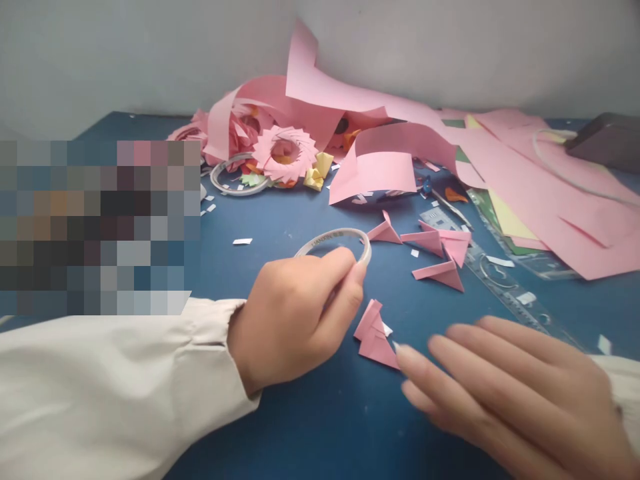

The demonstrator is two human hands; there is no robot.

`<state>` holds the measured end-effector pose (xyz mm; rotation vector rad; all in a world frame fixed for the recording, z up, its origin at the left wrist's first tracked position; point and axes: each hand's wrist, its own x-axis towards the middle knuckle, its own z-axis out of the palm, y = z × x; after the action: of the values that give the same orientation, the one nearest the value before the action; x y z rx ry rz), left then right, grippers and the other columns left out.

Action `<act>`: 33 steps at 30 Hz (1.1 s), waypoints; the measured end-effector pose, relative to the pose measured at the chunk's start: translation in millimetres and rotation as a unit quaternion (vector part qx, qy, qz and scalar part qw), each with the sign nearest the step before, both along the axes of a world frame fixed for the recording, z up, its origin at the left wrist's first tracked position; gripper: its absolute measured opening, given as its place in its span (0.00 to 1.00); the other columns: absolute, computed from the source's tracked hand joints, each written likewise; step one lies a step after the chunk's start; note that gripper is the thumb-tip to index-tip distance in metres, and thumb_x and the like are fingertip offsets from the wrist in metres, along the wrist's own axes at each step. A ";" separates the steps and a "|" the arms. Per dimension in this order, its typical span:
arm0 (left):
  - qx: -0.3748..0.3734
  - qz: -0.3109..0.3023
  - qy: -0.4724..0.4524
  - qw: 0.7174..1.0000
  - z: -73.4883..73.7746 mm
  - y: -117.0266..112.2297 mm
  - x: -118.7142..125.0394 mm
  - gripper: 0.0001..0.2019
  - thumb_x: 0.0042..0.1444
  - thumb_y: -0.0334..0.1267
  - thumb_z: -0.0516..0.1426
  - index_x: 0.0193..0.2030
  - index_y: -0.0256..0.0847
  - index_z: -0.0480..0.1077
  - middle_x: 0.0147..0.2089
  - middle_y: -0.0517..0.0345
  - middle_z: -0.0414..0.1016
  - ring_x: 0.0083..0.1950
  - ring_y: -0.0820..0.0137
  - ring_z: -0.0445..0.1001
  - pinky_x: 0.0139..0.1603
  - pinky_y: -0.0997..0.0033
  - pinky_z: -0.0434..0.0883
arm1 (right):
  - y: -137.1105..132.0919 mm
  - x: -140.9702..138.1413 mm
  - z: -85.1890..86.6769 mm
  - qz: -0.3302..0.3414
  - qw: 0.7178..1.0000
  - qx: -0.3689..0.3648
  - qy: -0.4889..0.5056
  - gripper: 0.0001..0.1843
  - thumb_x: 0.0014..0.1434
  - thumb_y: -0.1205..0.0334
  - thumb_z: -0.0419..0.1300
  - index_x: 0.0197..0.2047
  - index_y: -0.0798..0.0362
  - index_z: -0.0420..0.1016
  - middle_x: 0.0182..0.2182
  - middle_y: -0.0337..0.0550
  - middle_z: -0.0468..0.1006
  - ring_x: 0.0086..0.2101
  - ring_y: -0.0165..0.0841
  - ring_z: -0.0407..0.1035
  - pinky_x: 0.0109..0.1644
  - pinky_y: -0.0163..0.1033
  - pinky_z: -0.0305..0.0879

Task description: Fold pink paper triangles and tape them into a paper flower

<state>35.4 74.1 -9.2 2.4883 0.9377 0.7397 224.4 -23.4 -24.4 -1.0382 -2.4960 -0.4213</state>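
My left hand (305, 313) pinches a thin white tape roll (367, 245) between thumb and fingers. Lettering shows on the inside of the ring, and its lower part is hidden behind the hand. My right hand (505, 393) is slightly blurred, with its fingers stretched out and nothing visible in them. One fingertip is close to a folded pink paper piece (376, 343) on the blue table; whether they touch I cannot tell. A small white scrap (387, 329) shows at that piece's edge. Beyond the hands lie several more folded pink pieces (440, 273).
A clear ruler (520, 303) lies at the right. Pink sheets (530, 173) and a curled pink strip (385, 170) spread across the back. A pleated pink paper ring (285, 155) stands at back left beside another white ring (240, 190). White scraps (243, 241) dot the table.
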 end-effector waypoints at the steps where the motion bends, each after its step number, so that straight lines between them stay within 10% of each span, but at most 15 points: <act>1: 0.024 -0.001 0.017 1.000 -3.6 -0.1 0.4 0.15 0.61 0.33 0.48 0.21 0.39 0.54 0.18 0.67 0.50 0.19 0.78 0.50 0.23 0.74 0.51 | 6.2 1.3 0.8 0.024 1.000 -0.002 -0.016 0.21 0.59 0.67 0.57 0.56 0.59 0.65 0.28 0.39 0.76 0.28 0.32 0.68 0.30 0.42 0.59; 10: 0.077 0.012 0.143 0.987 -9.4 3.5 3.5 0.13 0.62 0.35 0.44 0.31 0.35 0.67 0.35 0.50 0.69 0.37 0.64 0.64 0.39 0.62 0.60 | 17.8 5.2 -5.1 -0.010 0.998 0.026 -0.057 0.29 0.60 0.66 0.57 0.62 0.67 0.57 0.16 0.31 0.62 0.18 0.28 0.55 0.26 0.40 0.52; 19: -0.009 -0.100 -0.072 0.992 -3.2 -1.1 -2.4 0.08 0.60 0.26 0.45 0.38 0.32 0.65 0.35 0.52 0.67 0.39 0.69 0.64 0.44 0.67 0.65 | 19.5 4.8 -5.5 -0.021 0.997 0.038 -0.068 0.29 0.60 0.65 0.57 0.62 0.67 0.57 0.15 0.30 0.60 0.18 0.29 0.53 0.25 0.40 0.49; 33: -0.040 -0.117 -0.116 0.986 0.1 -2.3 -2.8 0.06 0.58 0.26 0.47 0.35 0.38 0.62 0.32 0.55 0.67 0.34 0.71 0.64 0.38 0.69 0.67 | 18.5 5.3 -5.8 -0.021 0.997 0.034 -0.071 0.28 0.61 0.64 0.56 0.62 0.67 0.57 0.15 0.31 0.61 0.18 0.29 0.53 0.26 0.41 0.50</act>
<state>32.6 71.8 -9.1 2.3276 0.5703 0.8712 229.7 -4.9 -30.2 -1.0694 -2.5669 -0.6082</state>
